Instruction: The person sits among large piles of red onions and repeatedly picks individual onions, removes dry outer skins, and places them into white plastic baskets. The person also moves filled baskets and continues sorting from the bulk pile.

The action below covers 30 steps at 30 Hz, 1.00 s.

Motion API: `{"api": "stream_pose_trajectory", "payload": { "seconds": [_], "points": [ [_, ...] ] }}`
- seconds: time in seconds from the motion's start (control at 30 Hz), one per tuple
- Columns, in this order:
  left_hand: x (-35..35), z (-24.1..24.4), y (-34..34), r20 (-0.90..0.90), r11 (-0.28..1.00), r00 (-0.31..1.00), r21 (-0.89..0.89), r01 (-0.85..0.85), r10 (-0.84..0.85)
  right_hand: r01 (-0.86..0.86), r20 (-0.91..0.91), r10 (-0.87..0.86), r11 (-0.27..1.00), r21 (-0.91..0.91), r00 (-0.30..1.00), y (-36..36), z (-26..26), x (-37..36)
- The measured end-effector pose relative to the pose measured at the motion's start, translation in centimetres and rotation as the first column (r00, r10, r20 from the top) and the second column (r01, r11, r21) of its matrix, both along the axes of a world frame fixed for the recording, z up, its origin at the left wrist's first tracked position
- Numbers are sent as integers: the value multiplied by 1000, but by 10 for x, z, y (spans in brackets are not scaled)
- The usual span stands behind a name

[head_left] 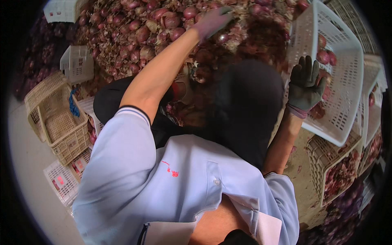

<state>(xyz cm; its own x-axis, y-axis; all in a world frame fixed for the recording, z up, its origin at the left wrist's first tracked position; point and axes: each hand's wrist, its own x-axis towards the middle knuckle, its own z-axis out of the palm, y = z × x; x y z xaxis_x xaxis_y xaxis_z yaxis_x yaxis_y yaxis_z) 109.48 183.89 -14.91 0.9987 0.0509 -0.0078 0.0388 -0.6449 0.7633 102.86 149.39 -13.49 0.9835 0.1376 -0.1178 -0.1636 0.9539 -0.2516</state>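
Observation:
My left hand (213,23), in a stained work glove, reaches across the heap of red onions (142,33) and lies low over loose onions and dry skins. Its fingertips point right, and what is under the palm is hidden. On the other side, my right hand (306,84), in a grey-green glove, is held palm up with fingers spread and nothing in it. It is at the near left side of a tilted white plastic crate (344,101). Several red onions (327,57) lie inside that crate, partly behind my hand.
Beige plastic crates (69,147) stand on the left, one with a blue cord (73,104). A white crate (77,64) lies by the heap. At right, a beige crate (315,165) holds onion skins. My dark-clothed knee (249,107) rises between the heap and my right arm.

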Motion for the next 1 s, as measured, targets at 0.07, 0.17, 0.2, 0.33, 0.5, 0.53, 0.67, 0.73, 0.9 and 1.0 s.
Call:
{"api": "stream_pose_trajectory", "payload": {
  "seconds": [0.07, 0.17, 0.2, 0.33, 0.5, 0.53, 0.67, 0.73, 0.9, 1.0],
  "points": [
    [-41, -55, 70, -95, 994, 994, 106, -34, 44, 17, -213, -101, 932, -363, 972, 31, 3, 7],
    [-96, -81, 75, -411, 972, 908, 235, 23, 78, -111, -308, -30, 897, -427, 951, 55, -39, 19],
    [-92, -72, 61, -546, 949, 837, 280, 142, 36, -113, -349, -72, 869, -482, 934, 61, -36, 21],
    [-112, -148, 32, -560, 858, 829, 425, 288, -1, -304, -330, 148, 813, -496, 932, 84, -68, 26],
    [-95, -152, 20, -499, 832, 857, 524, 182, 127, -496, -329, 373, 606, -622, 868, 118, -90, 40],
    [-93, -155, 28, -530, 854, 840, 485, 187, 117, -514, -316, 416, 559, -650, 852, 125, -99, 41],
    [-85, -127, 50, -682, 735, 725, -443, -514, 97, -527, -267, 572, 354, -773, 776, 139, -149, 43],
    [-81, -122, 39, -628, 378, 775, -700, -606, 78, -610, -337, 664, 228, -759, 668, 151, -146, 48],
    [-49, -134, -29, -506, 541, 827, -636, -550, 245, -361, -180, 605, 192, -913, 776, 155, -179, 40],
    [-27, -155, -36, -599, 199, 747, -725, -659, 290, -137, -31, 441, 212, -967, 897, 136, -190, 36]
  ]
}}
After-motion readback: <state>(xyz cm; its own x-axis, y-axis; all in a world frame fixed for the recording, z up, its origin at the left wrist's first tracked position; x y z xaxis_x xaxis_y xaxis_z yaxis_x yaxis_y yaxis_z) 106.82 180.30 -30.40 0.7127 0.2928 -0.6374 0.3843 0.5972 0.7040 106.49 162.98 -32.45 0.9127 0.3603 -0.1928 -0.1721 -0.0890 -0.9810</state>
